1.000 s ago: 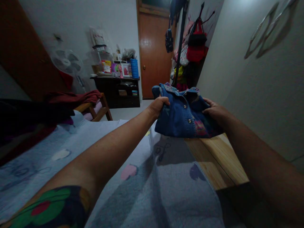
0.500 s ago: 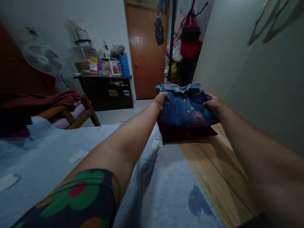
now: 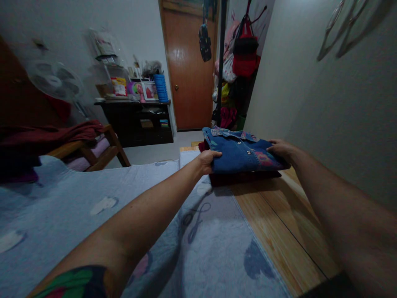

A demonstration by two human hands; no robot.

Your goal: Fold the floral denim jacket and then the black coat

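Observation:
A folded blue denim shirt (image 3: 232, 153), with metal buttons, a patterned collar and a pink patch, lies nearly flat over a dark red folded cloth (image 3: 245, 178). My left hand (image 3: 208, 160) grips the shirt's left edge, thumb on top and the other fingers underneath, mostly hidden. At the right edge, my right hand (image 3: 281, 150) holds the shirt between thumb and fingers. The dark red cloth rests partly on a light blue patterned sheet (image 3: 217, 231) and partly on a wooden surface (image 3: 273, 215).
A wooden chair (image 3: 108, 153) with dark red fabric stands at the left. Farther back are a fan (image 3: 54, 80), a black cabinet (image 3: 133, 124) with items on top, and a brown door (image 3: 192, 70). Bags (image 3: 246, 49) hang beside a dark pole (image 3: 221, 62). A pale wall rises at the right.
Both hands have lowered the denim shirt onto the dark red cloth. The shirt lies flatter and closer, its front edge covering more of that cloth.

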